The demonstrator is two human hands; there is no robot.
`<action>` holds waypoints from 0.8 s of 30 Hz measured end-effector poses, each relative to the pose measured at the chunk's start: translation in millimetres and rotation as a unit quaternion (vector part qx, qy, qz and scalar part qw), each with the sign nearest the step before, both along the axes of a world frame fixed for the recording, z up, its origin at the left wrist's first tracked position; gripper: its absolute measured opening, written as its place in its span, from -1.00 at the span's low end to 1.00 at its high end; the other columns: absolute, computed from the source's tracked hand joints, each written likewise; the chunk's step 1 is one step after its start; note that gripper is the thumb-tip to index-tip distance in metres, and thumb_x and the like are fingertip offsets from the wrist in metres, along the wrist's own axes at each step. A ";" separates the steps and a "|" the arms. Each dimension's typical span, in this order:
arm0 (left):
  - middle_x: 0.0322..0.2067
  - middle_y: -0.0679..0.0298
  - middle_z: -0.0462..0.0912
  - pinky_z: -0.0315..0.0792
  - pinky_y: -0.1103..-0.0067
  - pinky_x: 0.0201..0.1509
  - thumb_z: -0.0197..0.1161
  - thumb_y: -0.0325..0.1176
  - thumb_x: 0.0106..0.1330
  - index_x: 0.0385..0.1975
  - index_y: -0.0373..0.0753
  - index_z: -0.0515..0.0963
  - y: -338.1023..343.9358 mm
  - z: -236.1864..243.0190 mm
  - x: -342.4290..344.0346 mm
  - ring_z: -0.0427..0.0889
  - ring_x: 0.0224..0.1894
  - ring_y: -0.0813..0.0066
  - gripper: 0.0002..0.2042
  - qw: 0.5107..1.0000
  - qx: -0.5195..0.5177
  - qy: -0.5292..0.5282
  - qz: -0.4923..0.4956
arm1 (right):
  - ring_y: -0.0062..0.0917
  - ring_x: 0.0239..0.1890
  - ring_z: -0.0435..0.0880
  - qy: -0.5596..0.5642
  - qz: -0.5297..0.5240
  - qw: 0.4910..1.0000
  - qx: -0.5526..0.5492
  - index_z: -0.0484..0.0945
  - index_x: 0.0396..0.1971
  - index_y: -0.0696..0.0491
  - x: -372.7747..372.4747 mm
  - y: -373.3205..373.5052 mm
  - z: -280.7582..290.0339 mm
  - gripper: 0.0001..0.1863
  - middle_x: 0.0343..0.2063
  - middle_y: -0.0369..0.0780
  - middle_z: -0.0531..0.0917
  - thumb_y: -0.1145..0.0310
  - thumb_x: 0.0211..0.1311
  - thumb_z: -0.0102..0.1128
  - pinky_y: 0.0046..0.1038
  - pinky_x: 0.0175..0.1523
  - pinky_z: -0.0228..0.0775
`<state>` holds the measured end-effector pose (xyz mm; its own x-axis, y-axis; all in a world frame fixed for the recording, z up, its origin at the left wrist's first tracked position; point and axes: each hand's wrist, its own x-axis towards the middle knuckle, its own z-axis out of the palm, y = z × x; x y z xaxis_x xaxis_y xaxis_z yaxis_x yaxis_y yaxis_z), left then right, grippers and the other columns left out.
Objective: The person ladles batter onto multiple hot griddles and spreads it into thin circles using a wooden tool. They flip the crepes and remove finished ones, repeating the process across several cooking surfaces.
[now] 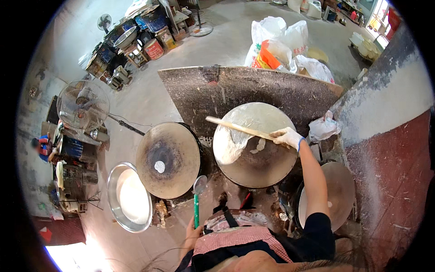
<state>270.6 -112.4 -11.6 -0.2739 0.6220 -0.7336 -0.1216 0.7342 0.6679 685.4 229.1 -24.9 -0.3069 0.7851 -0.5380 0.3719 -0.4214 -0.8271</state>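
Note:
My right hand (288,137), in a white glove, is closed round the end of a long flat wooden spreader (235,127). The spreader lies slantwise across the middle round griddle (267,170). Pale batter (229,149) covers the far part of that plate and is heaped at its left; dark bare surface shows nearer me. Low at my left side, my left hand (193,233) grips the green handle of a ladle (199,185), its round head up between two griddles. The left griddle (170,174) carries a small white patch near its middle.
A metal basin (112,199) of white batter stands left. Another griddle (333,206) sits by my right elbow. Behind the middle griddle rises a dark board (272,88), with plastic bags (276,45) beyond. A standing fan (84,106) and a person (44,147) are at left.

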 end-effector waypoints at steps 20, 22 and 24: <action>-0.72 0.36 0.27 0.08 0.67 -0.74 0.05 -0.58 0.12 0.25 -0.07 0.02 -26.8 -5.1 -34.6 0.22 -0.78 0.63 -0.35 0.999 -0.034 -0.019 -0.012 | -0.72 -0.81 0.26 -0.083 0.131 0.984 -0.085 0.58 -0.16 -0.02 28.5 -55.4 22.1 -0.53 -0.68 -0.33 0.56 0.46 -0.25 0.25 -0.58 -0.74 0.07; -0.74 0.38 0.27 0.11 0.66 -0.76 0.04 -0.57 0.12 0.25 -0.07 0.03 -18.8 5.9 -42.4 0.22 -0.79 0.63 -0.35 0.998 -0.044 -0.019 -0.048 | -0.72 -0.75 0.36 -0.132 0.098 0.982 -0.093 0.57 -0.14 -0.01 56.1 -115.4 53.2 -0.54 -0.59 -0.26 0.60 0.41 -0.20 0.21 -0.58 -0.69 0.17; -0.75 0.39 0.28 0.12 0.66 -0.76 0.04 -0.57 0.12 0.25 -0.08 0.03 -13.7 13.5 -55.4 0.22 -0.80 0.63 -0.35 0.995 -0.050 -0.050 -0.075 | -0.60 -0.53 0.51 -0.061 0.165 0.971 0.159 0.57 -0.17 0.07 90.2 -191.4 59.3 -0.61 -0.42 -0.17 0.61 0.39 -0.12 0.21 -0.53 -0.50 0.36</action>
<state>215.2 -126.1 1.8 -0.1062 0.5733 -0.8125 -0.0680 0.8110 0.5811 775.6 37.7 34.4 -0.5198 0.7871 -0.3322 0.5466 0.0075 -0.8374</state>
